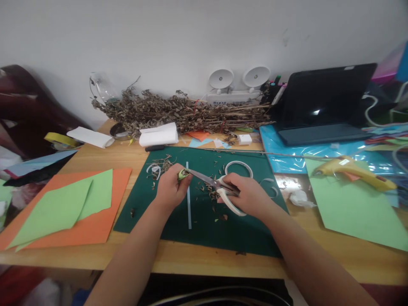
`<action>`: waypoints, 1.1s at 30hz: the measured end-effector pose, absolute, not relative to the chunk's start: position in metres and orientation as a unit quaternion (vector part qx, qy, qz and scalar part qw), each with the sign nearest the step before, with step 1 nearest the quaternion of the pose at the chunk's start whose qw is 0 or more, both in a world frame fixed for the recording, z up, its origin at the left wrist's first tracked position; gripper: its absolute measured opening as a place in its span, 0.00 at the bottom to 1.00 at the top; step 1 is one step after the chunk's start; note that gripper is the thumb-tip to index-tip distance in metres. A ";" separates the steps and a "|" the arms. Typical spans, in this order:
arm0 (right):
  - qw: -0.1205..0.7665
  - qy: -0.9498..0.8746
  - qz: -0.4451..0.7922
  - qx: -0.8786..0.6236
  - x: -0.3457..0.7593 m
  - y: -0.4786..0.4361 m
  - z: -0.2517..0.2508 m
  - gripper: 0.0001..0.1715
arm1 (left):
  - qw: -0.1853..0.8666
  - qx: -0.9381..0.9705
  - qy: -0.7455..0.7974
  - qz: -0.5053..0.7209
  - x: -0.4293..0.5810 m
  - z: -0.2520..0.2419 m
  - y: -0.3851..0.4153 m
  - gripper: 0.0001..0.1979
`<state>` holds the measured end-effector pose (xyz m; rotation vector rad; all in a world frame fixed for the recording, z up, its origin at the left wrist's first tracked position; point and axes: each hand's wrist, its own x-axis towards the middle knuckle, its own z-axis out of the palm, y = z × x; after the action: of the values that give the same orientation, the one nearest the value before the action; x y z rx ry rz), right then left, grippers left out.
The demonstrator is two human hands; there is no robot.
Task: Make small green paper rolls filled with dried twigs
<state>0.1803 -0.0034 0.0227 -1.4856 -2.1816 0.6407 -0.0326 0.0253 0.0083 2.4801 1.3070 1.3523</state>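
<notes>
My left hand (170,187) is closed around a small green piece (182,173), pinched at the fingertips over the dark green cutting mat (204,229). My right hand (247,193) grips white-handled scissors (219,189), fingers through the loops. The scissor blades point left and their tips meet the green piece. Dried plant crumbs lie scattered on the mat around both hands. A thin pale strip (188,199) runs along the mat between my hands.
A heap of dried branches (181,111) lies along the wall. Orange and light green paper sheets (73,208) sit at left. A yellow glue gun (353,170), green sheet (357,208) and laptop (321,104) are at right. A tape ring (239,168) and white paper rolls (158,135) lie nearby.
</notes>
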 end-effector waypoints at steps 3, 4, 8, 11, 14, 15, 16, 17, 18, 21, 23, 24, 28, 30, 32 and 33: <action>0.208 -0.795 0.203 -0.533 0.181 -0.003 0.022 0.15 | 0.025 0.802 0.411 0.432 -0.033 0.009 0.025 0.08; 0.208 -0.798 0.191 -0.533 0.181 -0.003 0.022 0.15 | 0.026 0.803 0.411 0.431 -0.033 0.009 0.025 0.08; 0.214 -0.804 0.158 -0.531 0.182 -0.003 0.020 0.15 | 0.018 0.808 0.418 0.415 -0.033 0.012 0.021 0.10; 0.221 -0.805 0.153 -0.529 0.183 -0.004 0.020 0.15 | 0.019 0.806 0.430 0.406 -0.033 0.013 0.020 0.12; 0.234 -0.790 0.158 -0.544 0.185 -0.003 0.022 0.16 | 0.036 0.805 0.441 0.395 -0.035 0.012 0.020 0.13; 0.238 -0.783 0.162 -0.552 0.186 -0.003 0.022 0.16 | 0.043 0.804 0.442 0.394 -0.036 0.011 0.021 0.14; 0.243 -0.776 0.166 -0.557 0.186 -0.002 0.023 0.17 | 0.049 0.804 0.442 0.395 -0.036 0.010 0.021 0.14; 0.246 -0.774 0.174 -0.557 0.187 -0.002 0.024 0.17 | 0.054 0.802 0.442 0.399 -0.037 0.010 0.021 0.14; 0.247 -0.775 0.183 -0.552 0.188 -0.002 0.024 0.17 | 0.057 0.800 0.439 0.404 -0.037 0.009 0.021 0.14; 0.241 -0.789 0.207 -0.526 0.189 -0.002 0.026 0.18 | 0.057 0.808 0.419 0.410 -0.036 0.011 0.020 0.13; 0.232 -0.794 0.213 -0.521 0.189 -0.003 0.027 0.18 | 0.058 0.826 0.400 0.392 -0.034 0.015 0.019 0.13; 0.227 -0.793 0.214 -0.523 0.188 -0.003 0.027 0.18 | 0.057 0.835 0.394 0.381 -0.034 0.017 0.018 0.13; 0.211 -0.798 0.210 -0.523 0.187 -0.004 0.029 0.17 | 0.038 0.849 0.384 0.362 -0.033 0.021 0.017 0.12; 0.205 -0.806 0.200 -0.518 0.187 -0.004 0.030 0.17 | 0.031 0.852 0.380 0.359 -0.033 0.022 0.017 0.12; 0.202 -0.810 0.193 -0.515 0.187 -0.004 0.031 0.17 | 0.022 0.856 0.372 0.358 -0.033 0.023 0.016 0.12; 0.202 -0.811 0.191 -0.515 0.187 -0.004 0.031 0.17 | 0.017 0.857 0.369 0.359 -0.033 0.024 0.016 0.11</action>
<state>0.1873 -0.0044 0.0309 -1.4374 -2.2652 0.5329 -0.0330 0.0160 0.0235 2.6638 1.1469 1.1145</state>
